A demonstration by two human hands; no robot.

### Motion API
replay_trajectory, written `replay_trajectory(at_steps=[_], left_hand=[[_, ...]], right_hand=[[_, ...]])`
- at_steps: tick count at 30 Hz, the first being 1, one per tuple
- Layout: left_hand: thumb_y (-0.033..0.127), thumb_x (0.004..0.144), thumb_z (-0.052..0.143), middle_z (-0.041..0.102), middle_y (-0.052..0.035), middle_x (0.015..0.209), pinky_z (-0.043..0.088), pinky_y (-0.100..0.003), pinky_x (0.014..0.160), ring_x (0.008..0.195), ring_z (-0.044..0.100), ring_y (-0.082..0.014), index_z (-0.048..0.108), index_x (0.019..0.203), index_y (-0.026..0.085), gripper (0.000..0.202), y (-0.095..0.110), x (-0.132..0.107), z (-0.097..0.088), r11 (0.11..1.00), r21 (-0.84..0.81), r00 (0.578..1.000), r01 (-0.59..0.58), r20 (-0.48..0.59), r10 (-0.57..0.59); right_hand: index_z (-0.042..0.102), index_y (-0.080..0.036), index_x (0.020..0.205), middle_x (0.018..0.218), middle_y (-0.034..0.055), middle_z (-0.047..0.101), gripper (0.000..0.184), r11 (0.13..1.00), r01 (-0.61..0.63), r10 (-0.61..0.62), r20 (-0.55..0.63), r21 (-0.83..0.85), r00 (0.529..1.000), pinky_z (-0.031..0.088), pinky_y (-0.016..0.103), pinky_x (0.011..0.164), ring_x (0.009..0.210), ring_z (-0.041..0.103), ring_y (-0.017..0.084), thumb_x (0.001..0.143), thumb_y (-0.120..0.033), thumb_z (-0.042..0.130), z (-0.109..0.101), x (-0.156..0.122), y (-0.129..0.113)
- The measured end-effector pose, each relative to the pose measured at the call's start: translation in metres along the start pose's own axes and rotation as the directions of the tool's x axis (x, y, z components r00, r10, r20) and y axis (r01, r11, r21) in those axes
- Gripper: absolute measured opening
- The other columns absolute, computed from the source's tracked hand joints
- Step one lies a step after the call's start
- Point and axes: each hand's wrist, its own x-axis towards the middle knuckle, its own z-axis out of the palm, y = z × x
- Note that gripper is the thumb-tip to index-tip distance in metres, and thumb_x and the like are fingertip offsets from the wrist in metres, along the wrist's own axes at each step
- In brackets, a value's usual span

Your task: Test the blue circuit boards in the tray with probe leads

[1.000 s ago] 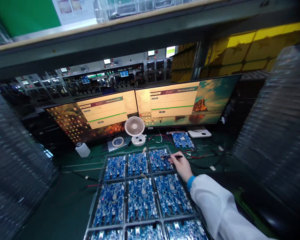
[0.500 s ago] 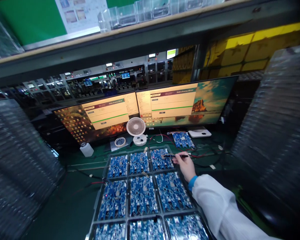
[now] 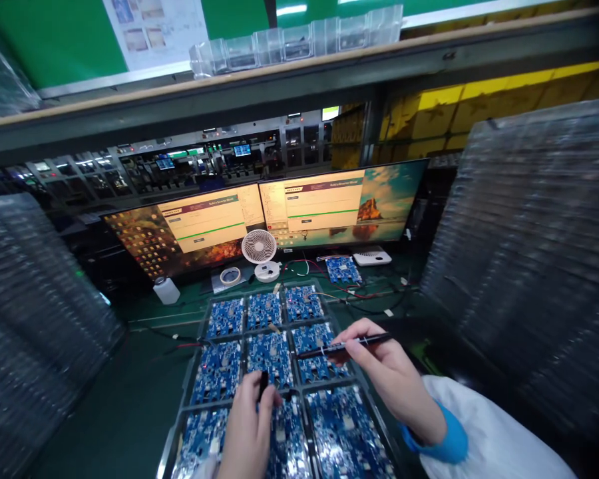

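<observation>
My right hand (image 3: 387, 366) is closed around a slim black pen-like tool (image 3: 374, 339), held almost level over the tray's middle right board. The tool's thin end points left; its exact kind is unclear. Lower down, my left hand (image 3: 247, 419) pinches a small black piece (image 3: 263, 384) between thumb and forefinger, above the front middle of the tray. Much of that piece is hidden by the fingers. Blue circuit boards (image 3: 269, 356) fill the compartments of the clear plastic tray (image 3: 187, 372). A thin wire runs to the back right board (image 3: 304, 303), where a red light shows.
Two monitors (image 3: 329, 206) stand behind the tray, with a small white fan (image 3: 259, 247) in front. Another blue board (image 3: 343, 269) lies by a white device (image 3: 372, 257). A tape roll (image 3: 230, 275) and white bottle (image 3: 166, 291) sit left. Tall tray stacks (image 3: 529, 233) flank the bench.
My right hand has moved from the back right board toward me, still holding the black tool. My left hand has come into view over the tray with a small black piece. The view has shifted.
</observation>
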Motion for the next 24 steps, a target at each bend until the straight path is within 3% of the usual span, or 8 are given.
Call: replay_trajectory(at_steps=[4,9,14,18,21,24], left_hand=[[0.057,0.091,0.043,0.067,-0.0118,0.107,0.051,-0.045,0.093,0.103,0.063,-0.0259,0.063,0.106,0.022,0.043,0.026,0.013,0.007,0.987,0.023,0.987,-0.157,0.032,0.157],[0.049,0.090,0.051,0.071,-0.0083,0.104,0.053,-0.041,0.091,0.101,0.064,-0.0240,0.068,0.102,0.024,0.033,0.036,0.006,0.013,0.958,0.045,0.959,-0.283,0.011,0.282],[0.042,0.091,0.052,0.073,-0.0066,0.102,0.053,-0.035,0.090,0.098,0.065,-0.0217,0.070,0.102,0.024,0.027,0.044,0.000,0.021,0.944,-0.004,0.927,-0.329,0.192,0.323],[0.034,0.091,0.053,0.073,-0.0049,0.102,0.053,-0.033,0.089,0.096,0.066,-0.0206,0.070,0.101,0.024,0.022,0.051,-0.009,0.037,0.955,-0.045,0.878,-0.293,0.383,0.287],[0.034,0.091,0.055,0.069,-0.0063,0.115,0.048,-0.036,0.101,0.109,0.062,-0.0214,0.064,0.116,0.025,0.028,0.053,-0.004,0.047,0.952,-0.074,0.834,-0.296,0.466,0.296],[0.037,0.093,0.051,0.053,-0.0101,0.138,0.037,-0.040,0.114,0.130,0.048,-0.0214,0.049,0.134,0.022,0.043,0.050,0.032,0.050,0.921,-0.076,0.830,-0.382,0.410,0.378]], right_hand=[[0.061,-0.022,0.083,0.080,0.0015,0.066,0.029,0.999,0.042,-0.041,0.025,-0.024,0.999,0.055,0.027,0.069,0.072,0.066,0.014,0.086,-0.050,0.062,-0.001,-0.017,-0.020],[0.060,-0.021,0.084,0.079,0.0019,0.065,0.033,0.998,-0.029,0.032,0.049,-0.063,0.998,0.055,0.030,0.071,0.073,0.066,0.016,0.085,-0.054,0.061,-0.009,-0.021,-0.013],[0.060,-0.022,0.078,0.072,0.0009,0.062,0.041,0.993,-0.096,0.103,0.098,-0.067,0.990,0.055,0.032,0.067,0.068,0.065,0.018,0.078,-0.062,0.064,-0.013,-0.031,0.003],[0.061,-0.024,0.082,0.068,0.0013,0.065,0.035,0.989,-0.149,0.150,0.119,-0.012,0.982,0.055,0.031,0.065,0.065,0.065,0.017,0.084,-0.059,0.059,-0.020,-0.051,0.022],[0.066,-0.025,0.082,0.074,0.0038,0.068,0.028,0.996,-0.035,0.035,-0.006,-0.085,0.999,0.057,0.029,0.063,0.066,0.066,0.018,0.087,-0.052,0.057,-0.042,-0.072,0.039],[0.072,-0.027,0.079,0.098,0.0080,0.071,0.016,0.923,0.148,-0.220,-0.172,-0.355,0.960,0.058,0.029,0.077,0.090,0.070,0.023,0.083,-0.041,0.065,-0.081,-0.101,0.062]])
